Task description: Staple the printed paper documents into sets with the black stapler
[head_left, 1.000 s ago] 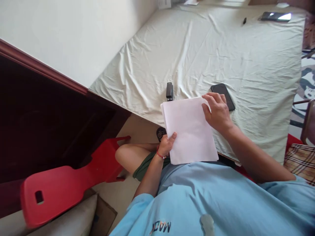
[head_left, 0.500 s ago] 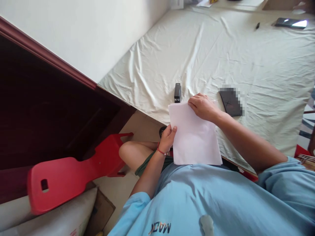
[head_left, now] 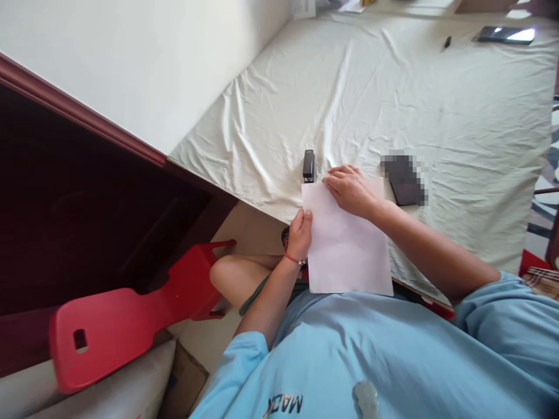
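Note:
White sheets of paper point(head_left: 349, 250) lie in a neat stack, with the near end against my shirt and the far end on the cloth-covered table. My left hand point(head_left: 300, 234) grips the left edge, thumb on top and fingers tucked beneath. Across the far edge rests my right hand point(head_left: 348, 189), its fingers stretched out and slightly apart over the paper. A small black stapler point(head_left: 308, 165) sits just beyond the stack's far left corner. To the right of the right hand is a dark flat object point(head_left: 406, 180), partly blurred out.
Wrinkled pale cloth covers the table point(head_left: 458, 110). A phone point(head_left: 506, 35) and a small black item point(head_left: 448, 42) lie at the far right. On the floor to the left stands a red plastic chair point(head_left: 113, 326). A white wall point(head_left: 131, 58) borders the table's left side.
My right hand has slid left along the far edge and its fingers have flattened. The sheets' edges look more even. My left hand has moved slightly up the left edge.

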Motion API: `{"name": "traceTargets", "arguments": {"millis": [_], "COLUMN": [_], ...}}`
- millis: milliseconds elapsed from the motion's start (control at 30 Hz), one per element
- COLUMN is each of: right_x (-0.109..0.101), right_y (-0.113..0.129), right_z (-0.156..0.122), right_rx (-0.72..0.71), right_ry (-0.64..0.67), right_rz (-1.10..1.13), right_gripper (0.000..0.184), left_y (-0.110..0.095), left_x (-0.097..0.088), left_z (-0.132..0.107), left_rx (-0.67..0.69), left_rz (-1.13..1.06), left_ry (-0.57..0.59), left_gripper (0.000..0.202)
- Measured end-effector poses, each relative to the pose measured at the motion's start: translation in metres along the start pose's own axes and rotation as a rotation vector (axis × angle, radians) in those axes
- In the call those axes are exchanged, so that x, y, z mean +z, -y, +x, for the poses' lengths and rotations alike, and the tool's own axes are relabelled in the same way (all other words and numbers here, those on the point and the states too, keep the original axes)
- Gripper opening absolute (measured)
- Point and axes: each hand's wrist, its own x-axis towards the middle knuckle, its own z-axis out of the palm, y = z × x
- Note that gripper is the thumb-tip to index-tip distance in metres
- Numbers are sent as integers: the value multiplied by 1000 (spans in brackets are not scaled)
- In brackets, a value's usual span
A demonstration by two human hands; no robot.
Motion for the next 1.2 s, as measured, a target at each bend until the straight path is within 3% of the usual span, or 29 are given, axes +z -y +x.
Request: {"name": "traceTargets", "arguments": {"millis": [233, 467, 700, 833, 933, 1200], "right_x": [6, 10, 5, 1, 0, 13], "right_y": [-2, 1, 12, 17, 18, 2], "right_z": [-1, 1, 8, 12, 14, 23], "right_rx": [1, 7, 34, -7, 3, 231], "right_ry": [-43, -24, 66, 102, 132, 215], "right_rz": [-2, -4, 126, 207, 251, 213], "right_gripper": [38, 35, 32, 30, 31, 26], "left_y": [1, -6, -23, -29, -27, -23], "left_x": [-1, 0, 0, -3, -3, -3], "left_z": [2, -4, -8, -7, -6, -3], "left_rx": [43, -15, -262, -418, -441, -467], "left_rz": [16, -24, -316, -298, -267, -255], "left_ry": [37, 44, 92, 85, 68, 114], "left_gripper": [44, 45, 63, 64, 54, 51]}}
